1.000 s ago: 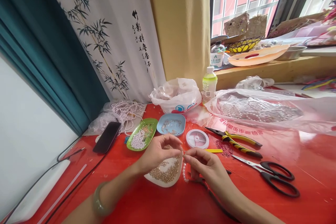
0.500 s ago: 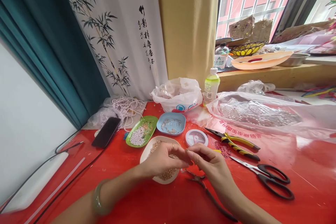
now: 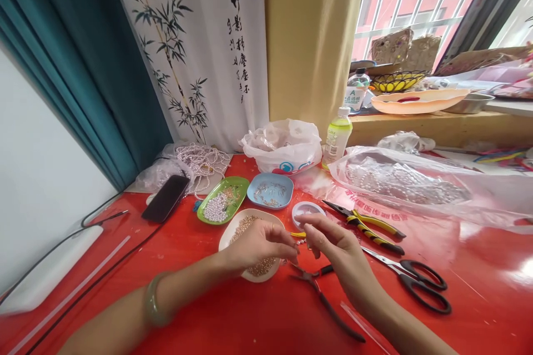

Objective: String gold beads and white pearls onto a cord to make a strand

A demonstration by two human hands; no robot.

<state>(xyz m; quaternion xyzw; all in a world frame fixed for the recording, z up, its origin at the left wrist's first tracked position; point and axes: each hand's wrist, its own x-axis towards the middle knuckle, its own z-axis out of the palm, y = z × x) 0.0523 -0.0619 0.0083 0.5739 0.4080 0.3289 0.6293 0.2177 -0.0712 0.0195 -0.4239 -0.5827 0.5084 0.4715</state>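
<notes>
My left hand (image 3: 263, 247) is over the front of a cream dish (image 3: 225, 234) of gold beads (image 3: 262, 267). Its thumb and index finger are pressed together; whatever lies between them is too small to name. Just to the right hovers my right hand (image 3: 333, 244), fingers curved and slightly apart, with nothing visible in them. A few small pearly beads (image 3: 301, 242) show between the two hands, beside a yellow strip (image 3: 297, 234). Below the hands lie small pliers (image 3: 310, 277) with dark handles, jaws pointing left.
A green dish (image 3: 203, 217) holds white beads; a blue dish (image 3: 270, 178) holds small metal pieces. Behind my right hand is a white spool (image 3: 296, 209). Yellow-black pliers (image 3: 375, 228) and scissors (image 3: 410, 277) lie right. A phone (image 3: 165, 198) lies left, plastic bags (image 3: 283, 147) behind.
My hands, fingertips together before, have moved apart, the right one slightly up and its fingers loosened. The beads and yellow strip between them show more. The camera view has shifted slightly.
</notes>
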